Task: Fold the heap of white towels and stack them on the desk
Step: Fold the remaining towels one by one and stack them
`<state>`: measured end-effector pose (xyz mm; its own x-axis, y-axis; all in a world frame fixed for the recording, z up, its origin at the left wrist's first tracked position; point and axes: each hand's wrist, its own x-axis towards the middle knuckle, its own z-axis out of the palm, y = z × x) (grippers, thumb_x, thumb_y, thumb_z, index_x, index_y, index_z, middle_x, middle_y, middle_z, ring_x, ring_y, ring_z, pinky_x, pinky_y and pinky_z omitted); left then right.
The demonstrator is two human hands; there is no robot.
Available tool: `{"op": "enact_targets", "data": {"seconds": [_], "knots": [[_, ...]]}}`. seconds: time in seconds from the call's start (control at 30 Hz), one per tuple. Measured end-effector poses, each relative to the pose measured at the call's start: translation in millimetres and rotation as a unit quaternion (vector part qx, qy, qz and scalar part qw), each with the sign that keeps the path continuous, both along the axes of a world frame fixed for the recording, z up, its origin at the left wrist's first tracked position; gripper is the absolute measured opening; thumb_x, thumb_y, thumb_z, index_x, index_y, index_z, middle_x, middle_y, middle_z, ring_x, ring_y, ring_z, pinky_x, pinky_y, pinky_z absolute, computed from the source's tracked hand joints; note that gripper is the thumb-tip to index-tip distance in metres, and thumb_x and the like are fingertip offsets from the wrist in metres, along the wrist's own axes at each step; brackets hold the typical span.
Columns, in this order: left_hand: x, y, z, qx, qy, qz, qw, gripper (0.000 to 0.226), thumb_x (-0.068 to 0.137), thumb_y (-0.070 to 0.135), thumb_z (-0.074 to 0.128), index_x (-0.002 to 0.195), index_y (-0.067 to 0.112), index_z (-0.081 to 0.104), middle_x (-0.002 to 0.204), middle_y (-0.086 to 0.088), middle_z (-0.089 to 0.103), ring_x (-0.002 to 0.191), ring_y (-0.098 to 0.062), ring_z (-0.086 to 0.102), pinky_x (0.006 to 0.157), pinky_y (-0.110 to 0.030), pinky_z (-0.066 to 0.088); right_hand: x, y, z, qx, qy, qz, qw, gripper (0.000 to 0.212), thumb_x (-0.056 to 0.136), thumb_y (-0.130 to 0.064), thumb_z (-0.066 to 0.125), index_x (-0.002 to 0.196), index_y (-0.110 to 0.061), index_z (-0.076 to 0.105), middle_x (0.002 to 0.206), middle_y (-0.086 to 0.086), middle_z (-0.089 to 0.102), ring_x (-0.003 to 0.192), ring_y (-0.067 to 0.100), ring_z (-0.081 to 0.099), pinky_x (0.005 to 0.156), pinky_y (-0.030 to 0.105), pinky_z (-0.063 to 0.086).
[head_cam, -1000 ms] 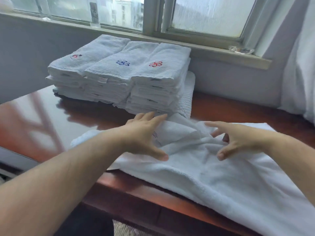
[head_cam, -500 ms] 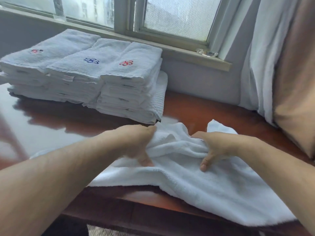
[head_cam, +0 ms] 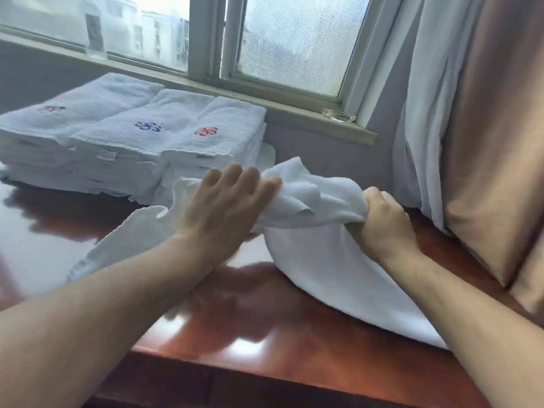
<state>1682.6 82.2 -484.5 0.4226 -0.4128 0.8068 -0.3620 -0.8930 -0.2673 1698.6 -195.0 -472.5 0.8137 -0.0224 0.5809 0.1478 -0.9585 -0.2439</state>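
Loose towel [head_cam: 323, 260]: white terry, soft and nubby, bunched into a thick twisted roll just in front of the folded stacks [head_cam: 141, 142], lifted in the middle. One end drapes down right of the stacks onto the desk [head_cam: 265, 319]. The other end trails flat in front of the stacks, partly hidden behind the left forearm.

Left hand [head_cam: 232, 198]: back facing the camera, fingers curled over the roll's end and gripping it (thumb hidden, edges motion-blurred). Right hand [head_cam: 382, 219]: tight fist clamped around the roll, further right of the stacks.

Stacks: three side-by-side piles of flat rectangular folds, with an embroidered flower mark on each top, one reddish, one blue, one red. The left hand overlaps the nearest pile's front corner.

Desk is glossy red-brown wood with strong reflections. Behind the stacks is a painted window sill [head_cam: 294, 113] carrying a small clear item [head_cam: 338, 115]. Far right of the stacks hangs a smooth tan curtain [head_cam: 485, 142] with a white liner.
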Motion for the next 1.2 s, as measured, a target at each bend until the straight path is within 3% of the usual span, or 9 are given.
{"op": "enact_targets", "data": {"seconds": [0.17,0.33,0.47,0.53,0.6,0.73,0.93,1.07,1.2], "knots": [[-12,-4,-10,-0.004,-0.073,-0.107,0.992,0.052,0.079,0.019,0.063,0.130,0.025,0.050,0.113,0.000,0.042,0.100,-0.026,0.044,0.084,-0.040,0.033,-11,-2,-13,-0.146,-0.181,-0.006,0.973,0.026,0.085,-0.016,0.060,0.105,-0.002,0.052,0.119,0.027,0.053,0.104,0.046,0.054,0.069,0.053,0.050],[-34,14,-46,-0.008,0.293,-0.174,0.940,0.052,0.064,0.026,0.072,0.111,0.020,0.050,0.111,0.005,0.051,0.108,-0.024,0.049,0.095,-0.037,0.038,-29,-13,-45,-0.230,0.143,0.163,0.949,0.043,0.084,-0.031,0.067,0.124,-0.018,0.060,0.139,-0.004,0.053,0.135,0.022,0.043,0.105,0.048,0.040],[-42,23,-44,-0.047,0.463,-0.136,0.874,0.070,0.066,0.074,0.063,0.115,0.040,0.027,0.104,0.026,0.043,0.091,-0.003,0.037,0.088,-0.030,0.033,-35,-2,-36,-0.209,0.292,0.199,0.912,0.032,0.075,-0.055,0.067,0.096,-0.037,0.053,0.096,-0.025,0.051,0.094,0.005,0.055,0.081,0.020,0.047],[-44,26,-36,-0.066,0.517,-0.120,0.845,0.075,0.065,0.086,0.052,0.123,0.048,0.024,0.114,0.027,0.046,0.097,-0.003,0.043,0.091,-0.030,0.036,-36,-2,-22,-0.137,0.351,0.188,0.907,0.053,0.059,-0.071,0.075,0.100,-0.046,0.052,0.095,-0.027,0.057,0.086,0.000,0.058,0.070,0.015,0.046],[-43,32,-28,-0.087,0.570,-0.093,0.812,0.064,0.071,0.092,0.030,0.119,0.050,0.036,0.117,0.023,0.055,0.100,-0.007,0.051,0.092,-0.033,0.040,-36,-1,-9,-0.094,0.426,0.181,0.881,0.085,0.047,-0.083,0.076,0.121,-0.064,0.038,0.109,-0.039,0.053,0.097,-0.007,0.056,0.086,0.018,0.045],[-32,36,-22,-0.111,0.587,-0.034,0.802,0.034,0.099,0.063,0.028,0.112,0.040,0.050,0.104,0.012,0.061,0.095,-0.013,0.058,0.081,-0.033,0.046,-26,13,-1,-0.066,0.451,0.158,0.876,0.059,0.067,-0.094,0.045,0.116,-0.062,0.045,0.106,-0.028,0.063,0.090,-0.001,0.062,0.090,0.034,0.050],[-14,39,-8,-0.039,0.505,0.076,0.859,0.038,0.088,0.011,0.047,0.114,0.035,0.059,0.113,0.006,0.063,0.098,-0.022,0.061,0.085,-0.037,0.053,-7,37,-29,-0.116,0.260,0.174,0.943,0.023,0.104,-0.029,0.050,0.118,-0.032,0.067,0.106,-0.021,0.054,0.102,0.007,0.056,0.088,0.022,0.041],[-11,42,1,0.032,0.573,0.076,0.816,0.034,0.088,0.030,0.064,0.121,0.037,0.063,0.111,0.013,0.066,0.095,-0.015,0.062,0.075,-0.028,0.052,-1,42,-32,-0.105,0.356,0.141,0.918,0.025,0.097,-0.048,0.056,0.120,-0.038,0.062,0.100,-0.019,0.062,0.084,0.005,0.060,0.075,0.024,0.046],[-15,36,-11,0.079,0.622,0.073,0.775,0.063,0.066,0.058,0.068,0.124,0.033,0.062,0.117,0.011,0.064,0.105,-0.017,0.061,0.089,-0.035,0.055,-4,50,-38,-0.271,0.343,0.091,0.895,0.066,0.085,-0.063,0.058,0.141,-0.033,0.040,0.122,-0.007,0.049,0.105,0.020,0.050,0.084,0.036,0.042]]}}
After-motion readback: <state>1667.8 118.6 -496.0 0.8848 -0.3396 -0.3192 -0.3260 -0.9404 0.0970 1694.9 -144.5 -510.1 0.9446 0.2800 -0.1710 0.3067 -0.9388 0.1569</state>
